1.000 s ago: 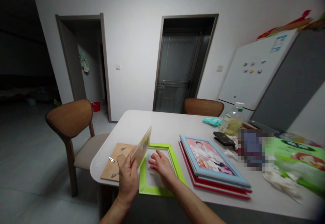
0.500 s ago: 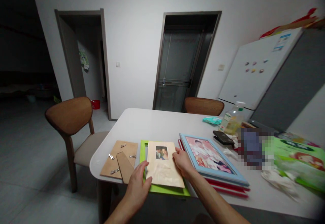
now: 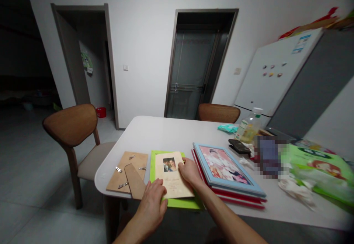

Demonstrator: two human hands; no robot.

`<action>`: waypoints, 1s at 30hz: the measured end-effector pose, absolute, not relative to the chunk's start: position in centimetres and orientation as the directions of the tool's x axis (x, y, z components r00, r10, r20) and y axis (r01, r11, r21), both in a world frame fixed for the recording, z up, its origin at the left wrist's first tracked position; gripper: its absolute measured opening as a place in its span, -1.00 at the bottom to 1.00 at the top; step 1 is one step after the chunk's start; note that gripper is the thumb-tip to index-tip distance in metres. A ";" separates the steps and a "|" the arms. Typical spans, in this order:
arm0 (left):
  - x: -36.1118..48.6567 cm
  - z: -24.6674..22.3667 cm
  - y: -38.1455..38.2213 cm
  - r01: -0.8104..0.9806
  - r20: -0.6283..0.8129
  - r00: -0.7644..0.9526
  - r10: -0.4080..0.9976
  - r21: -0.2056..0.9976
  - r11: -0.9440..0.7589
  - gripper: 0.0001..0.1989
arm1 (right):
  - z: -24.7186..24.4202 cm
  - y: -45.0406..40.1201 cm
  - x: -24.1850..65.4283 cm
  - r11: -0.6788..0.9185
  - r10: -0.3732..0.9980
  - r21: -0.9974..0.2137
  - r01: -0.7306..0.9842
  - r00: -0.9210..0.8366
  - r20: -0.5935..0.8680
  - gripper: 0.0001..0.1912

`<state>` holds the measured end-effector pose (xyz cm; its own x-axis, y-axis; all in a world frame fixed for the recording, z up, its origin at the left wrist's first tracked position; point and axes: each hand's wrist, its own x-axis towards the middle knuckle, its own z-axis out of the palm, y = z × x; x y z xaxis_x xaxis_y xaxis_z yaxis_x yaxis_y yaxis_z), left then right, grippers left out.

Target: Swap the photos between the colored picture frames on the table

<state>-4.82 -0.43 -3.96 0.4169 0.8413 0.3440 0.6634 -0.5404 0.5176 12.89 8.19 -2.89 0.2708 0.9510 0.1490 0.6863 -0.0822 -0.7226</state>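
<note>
A cream card (image 3: 173,183) printed with a small photo of two people lies slightly askew over a lime-green picture frame (image 3: 182,203) at the table's front edge. My right hand (image 3: 190,172) pinches the card's right edge between thumb and fingers. At the lower left corner, my left hand (image 3: 153,201) curls its fingers and thumb around the frame's edge, close to the card. Left of it lies a brown backing board (image 3: 121,172) with metal clips and a fold-out stand, its lower end partly behind my left hand.
Right of my hands, a light-blue framed picture (image 3: 226,166) rests on red frames (image 3: 238,196). Beyond are a black object (image 3: 239,147), a clear bottle (image 3: 250,127), a teal packet (image 3: 228,128), crumpled tissues (image 3: 295,192) and a green package (image 3: 318,166). A chair (image 3: 74,126) stands at left.
The card has shifted a little left and up over the green frame, and its printed lettering shows more clearly. My left hand's fingers have drawn closer together. The view has turned slightly.
</note>
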 end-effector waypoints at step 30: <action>-18.5 -5.9 2.8 0.856 0.417 0.122 0.901 0.415 -0.308 -0.60 | -1.6 2.5 -0.6 0.461 0.887 -0.557 0.690 -0.335 0.319 -0.51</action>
<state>-18.52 2.76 -5.89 0.1220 0.9008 0.4167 0.8562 -0.3079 0.4149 -0.57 2.45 -1.65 -0.3348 0.8867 0.3190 0.6904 0.4612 -0.5574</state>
